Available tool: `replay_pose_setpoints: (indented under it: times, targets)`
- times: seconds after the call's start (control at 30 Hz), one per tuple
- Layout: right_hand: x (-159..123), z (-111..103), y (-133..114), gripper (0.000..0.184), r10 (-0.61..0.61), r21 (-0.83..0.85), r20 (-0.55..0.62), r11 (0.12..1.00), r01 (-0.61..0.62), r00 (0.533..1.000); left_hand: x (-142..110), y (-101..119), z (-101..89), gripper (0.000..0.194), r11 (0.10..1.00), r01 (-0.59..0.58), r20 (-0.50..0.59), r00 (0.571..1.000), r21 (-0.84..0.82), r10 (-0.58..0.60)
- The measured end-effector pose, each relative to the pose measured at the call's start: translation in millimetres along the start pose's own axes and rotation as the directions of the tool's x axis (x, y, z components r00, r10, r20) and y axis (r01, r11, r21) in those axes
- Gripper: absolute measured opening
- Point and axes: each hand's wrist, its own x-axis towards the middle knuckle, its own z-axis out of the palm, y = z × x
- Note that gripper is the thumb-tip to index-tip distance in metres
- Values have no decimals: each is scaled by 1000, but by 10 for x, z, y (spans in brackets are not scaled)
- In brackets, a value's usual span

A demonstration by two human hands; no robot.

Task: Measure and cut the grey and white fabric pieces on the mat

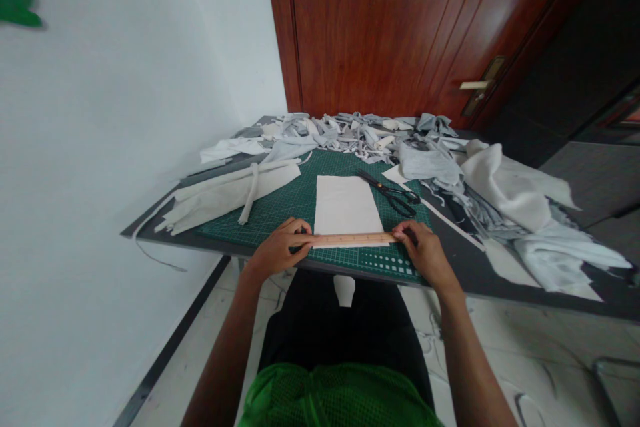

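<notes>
A wooden ruler point(355, 239) lies across the near end of a white piece of fabric point(346, 203). My left hand point(284, 245) pinches the ruler's left end between thumb and fingers. At the other end, my right hand point(419, 247) grips the ruler in the same way. The fabric rests flat on a green cutting mat point(280, 210), and a narrow strip of it shows on the near side of the ruler. Black-handled scissors point(393, 195) lie just right of the fabric, blades pointing away to the left.
Folded white cloth point(225, 197) with a strip over it lies on the left. Grey and white scraps point(350, 133) are heaped along the back. More cloth point(505, 193) is piled on the right. The dark table's edge point(480, 290) runs close to me; a wooden door point(390, 27) stands behind.
</notes>
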Motion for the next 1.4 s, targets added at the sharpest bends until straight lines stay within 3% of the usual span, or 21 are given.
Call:
replay_pose_setpoints:
  times: [0.37, 0.63, 0.9, 1.13, 1.33, 1.4]
  targets:
    - [3, -41, -62, 16, -2, 16, -106, 1000, 4, 994, 1, -20, 13, 29, 997, -28, -17, 999, 66, 29]
    - [21, -54, -182, 18, 46, 138, -54, 990, -39, 997, 14, -110, 21, 30, 996, -89, 52, 995, 1, 89]
    - [40, 22, -64, 20, 73, 185, 54, 979, -81, 996, 121, -74, -120, 28, 991, -132, 113, 985, -18, 133]
    - [48, 71, -55, 20, 22, 121, 22, 992, -24, 1000, 464, 3, -226, 25, 980, -199, 216, 957, -1, 194]
    - [45, 96, -48, 17, 14, 126, 25, 992, -17, 1000, 828, -26, -15, 40, 941, -331, 280, 899, -72, 337]
    - [49, 96, -49, 17, 14, 129, 25, 991, -17, 1000, 888, -46, 71, 43, 938, -332, 274, 897, -96, 346]
